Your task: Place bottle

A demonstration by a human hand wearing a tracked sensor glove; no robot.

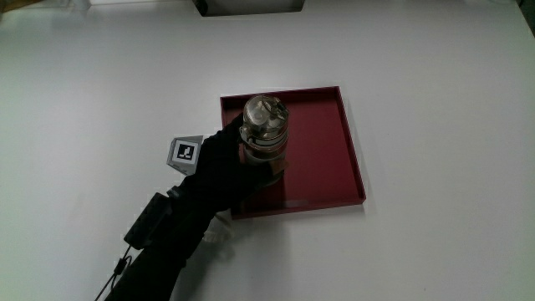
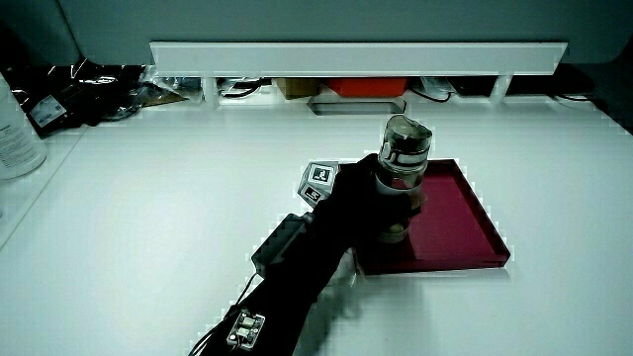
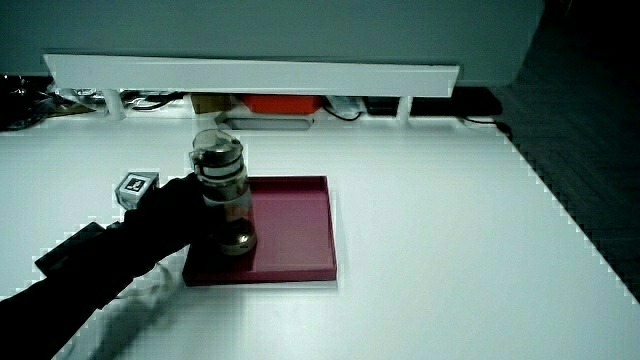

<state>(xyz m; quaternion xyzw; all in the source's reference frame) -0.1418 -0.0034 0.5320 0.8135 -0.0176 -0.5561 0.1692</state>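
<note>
1. The bottle (image 1: 265, 134) is held upright in the red tray (image 1: 322, 159), on its side nearer the forearm.
2. The hand (image 1: 219, 167) is wrapped around the bottle, fingers grasping it.

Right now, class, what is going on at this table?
A gloved hand grips a clear bottle upright over a red tray on the white table. The bottle's base looks on or just above the tray floor, near the tray's corner closest to the hand. The fingers are wrapped round it, so it is not yet released.
</note>
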